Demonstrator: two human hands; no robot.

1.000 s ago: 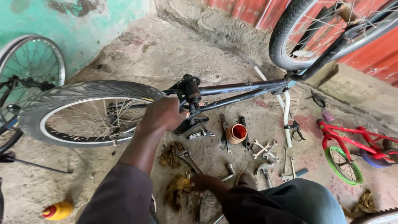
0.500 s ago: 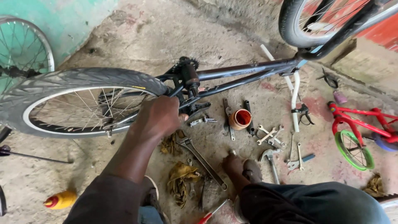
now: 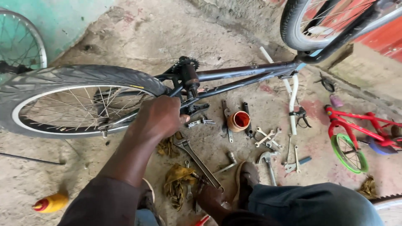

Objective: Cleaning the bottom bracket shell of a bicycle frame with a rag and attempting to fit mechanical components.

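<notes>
Left hand (image 3: 161, 117) stays clamped on the frame (image 3: 243, 71) by the rear wheel (image 3: 79, 98), centre. Right hand (image 3: 211, 200) has dropped to the tools, bottom centre; grip unclear.

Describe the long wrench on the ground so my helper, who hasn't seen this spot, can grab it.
Start at the dark bicycle frame lying across the floor; below its crank, the left hand grips it. Just under that hand the long adjustable wrench runs diagonally down toward the right hand. It is far longer than the small spanners nearby.
</notes>
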